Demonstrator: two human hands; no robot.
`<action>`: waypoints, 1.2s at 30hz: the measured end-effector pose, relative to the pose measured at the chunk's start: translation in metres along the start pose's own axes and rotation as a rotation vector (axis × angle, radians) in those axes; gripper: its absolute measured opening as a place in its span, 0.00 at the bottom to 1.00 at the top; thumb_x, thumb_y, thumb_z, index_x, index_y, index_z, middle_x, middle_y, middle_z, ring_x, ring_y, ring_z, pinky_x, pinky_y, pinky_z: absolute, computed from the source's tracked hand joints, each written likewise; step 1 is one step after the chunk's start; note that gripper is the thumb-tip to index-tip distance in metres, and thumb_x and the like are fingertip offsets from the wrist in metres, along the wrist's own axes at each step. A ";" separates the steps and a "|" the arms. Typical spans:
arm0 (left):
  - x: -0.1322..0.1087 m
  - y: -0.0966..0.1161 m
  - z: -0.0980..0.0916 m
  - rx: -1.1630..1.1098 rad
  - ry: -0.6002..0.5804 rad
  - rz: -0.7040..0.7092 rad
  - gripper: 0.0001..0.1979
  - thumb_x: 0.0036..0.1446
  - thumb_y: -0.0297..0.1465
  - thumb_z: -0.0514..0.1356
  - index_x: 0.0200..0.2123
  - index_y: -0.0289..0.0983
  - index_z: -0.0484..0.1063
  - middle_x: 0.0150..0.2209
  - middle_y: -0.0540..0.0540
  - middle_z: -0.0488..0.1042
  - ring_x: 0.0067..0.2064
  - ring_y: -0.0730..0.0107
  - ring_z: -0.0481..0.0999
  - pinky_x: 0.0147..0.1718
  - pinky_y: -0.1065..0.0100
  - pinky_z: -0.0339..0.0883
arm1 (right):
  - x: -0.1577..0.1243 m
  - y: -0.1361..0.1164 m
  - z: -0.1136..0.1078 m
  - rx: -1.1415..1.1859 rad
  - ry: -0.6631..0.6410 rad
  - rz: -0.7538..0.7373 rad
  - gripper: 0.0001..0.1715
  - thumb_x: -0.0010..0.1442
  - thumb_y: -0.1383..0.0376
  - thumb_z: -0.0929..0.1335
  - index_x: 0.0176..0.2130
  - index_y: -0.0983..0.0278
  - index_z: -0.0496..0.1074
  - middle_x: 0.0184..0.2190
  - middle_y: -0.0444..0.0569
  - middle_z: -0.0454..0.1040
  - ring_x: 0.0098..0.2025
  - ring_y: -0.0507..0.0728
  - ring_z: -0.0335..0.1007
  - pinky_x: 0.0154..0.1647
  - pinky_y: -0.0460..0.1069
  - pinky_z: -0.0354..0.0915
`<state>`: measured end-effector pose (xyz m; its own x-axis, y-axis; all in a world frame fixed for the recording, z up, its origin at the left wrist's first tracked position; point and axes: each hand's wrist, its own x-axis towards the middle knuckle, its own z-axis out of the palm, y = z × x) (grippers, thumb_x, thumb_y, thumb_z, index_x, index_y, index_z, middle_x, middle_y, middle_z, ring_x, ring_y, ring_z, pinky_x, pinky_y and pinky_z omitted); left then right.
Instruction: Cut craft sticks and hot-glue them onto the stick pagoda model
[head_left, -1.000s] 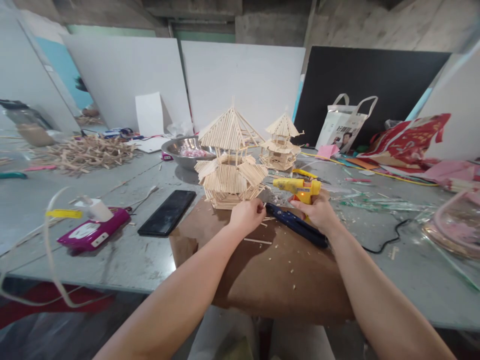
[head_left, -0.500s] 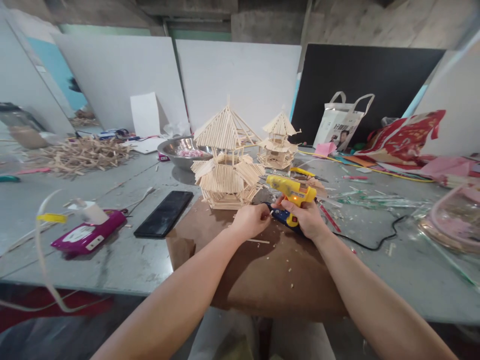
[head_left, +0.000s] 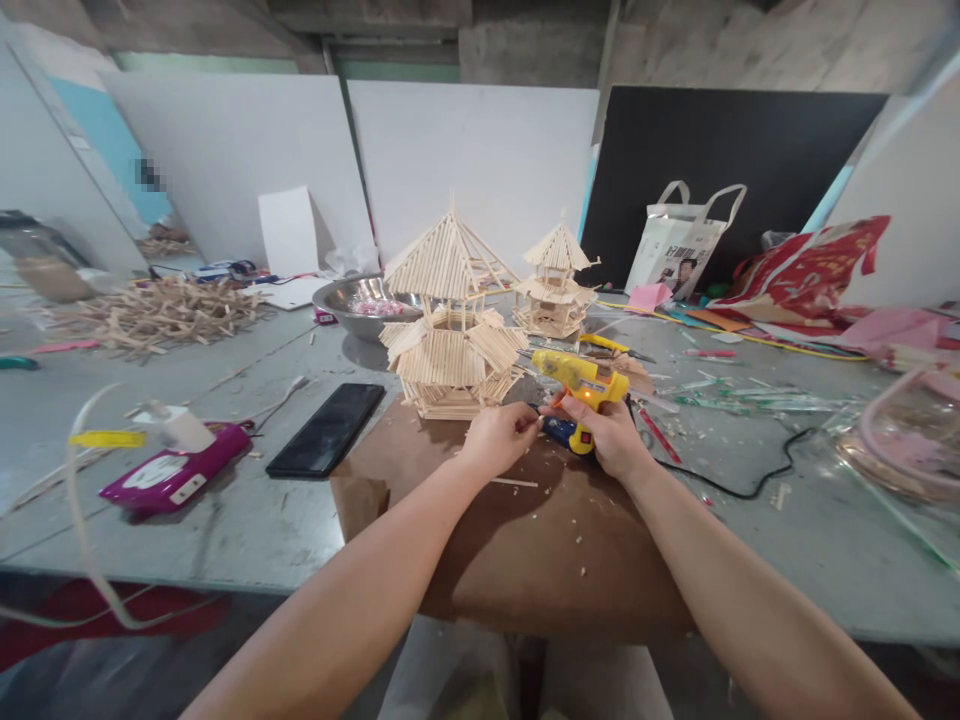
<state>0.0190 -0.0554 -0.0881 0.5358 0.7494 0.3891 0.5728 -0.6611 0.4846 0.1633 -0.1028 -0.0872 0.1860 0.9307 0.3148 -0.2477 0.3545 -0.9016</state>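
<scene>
My right hand (head_left: 616,432) is wrapped round the grip of a yellow hot glue gun (head_left: 574,370), whose orange light is on and whose nozzle points left. Close beside it, my left hand (head_left: 501,438) is closed in a pinch; what its fingertips hold is too small to name. Just beyond the left hand stands a pavilion model (head_left: 454,345) built of thin wooden sticks, its roof partly open on the right side. A smaller stick pavilion (head_left: 556,290) stands behind it. One loose stick (head_left: 514,483) lies on the brown board (head_left: 525,560) under my hands.
A black phone (head_left: 326,430) and a purple power strip (head_left: 180,470) lie to the left. Farther back are a heap of sticks (head_left: 161,315) and a metal bowl (head_left: 352,315). Yellow-handled pliers (head_left: 604,344), glue sticks (head_left: 739,395) and a black cord (head_left: 750,492) lie to the right.
The view has shifted very slightly. The fingers of my left hand have turned a little beside the glue gun; both hands stay in nearly the same place.
</scene>
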 end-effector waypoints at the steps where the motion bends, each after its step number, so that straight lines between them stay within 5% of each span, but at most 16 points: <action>1: 0.000 0.000 0.000 -0.012 0.012 0.000 0.12 0.48 0.36 0.51 0.26 0.36 0.70 0.18 0.52 0.67 0.20 0.80 0.62 0.20 0.76 0.53 | 0.000 0.000 0.000 0.023 0.001 0.004 0.08 0.44 0.64 0.68 0.29 0.63 0.69 0.26 0.43 0.71 0.28 0.53 0.70 0.35 0.50 0.64; 14: 0.001 -0.004 0.002 -0.072 0.128 0.020 0.13 0.48 0.38 0.52 0.28 0.37 0.71 0.22 0.50 0.71 0.24 0.77 0.67 0.23 0.76 0.57 | 0.000 -0.002 0.003 0.166 0.027 0.007 0.07 0.44 0.66 0.68 0.28 0.64 0.69 0.25 0.43 0.72 0.30 0.53 0.70 0.40 0.53 0.63; 36: -0.001 -0.003 0.001 0.021 0.186 0.037 0.11 0.50 0.36 0.50 0.29 0.36 0.68 0.22 0.51 0.70 0.22 0.80 0.64 0.23 0.76 0.56 | -0.004 -0.006 0.014 0.235 0.151 0.082 0.10 0.40 0.64 0.70 0.27 0.63 0.68 0.24 0.43 0.72 0.28 0.54 0.70 0.29 0.49 0.66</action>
<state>0.0177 -0.0542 -0.0903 0.4336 0.7172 0.5455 0.5690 -0.6874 0.4514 0.1509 -0.1078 -0.0792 0.2910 0.9395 0.1806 -0.4782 0.3063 -0.8231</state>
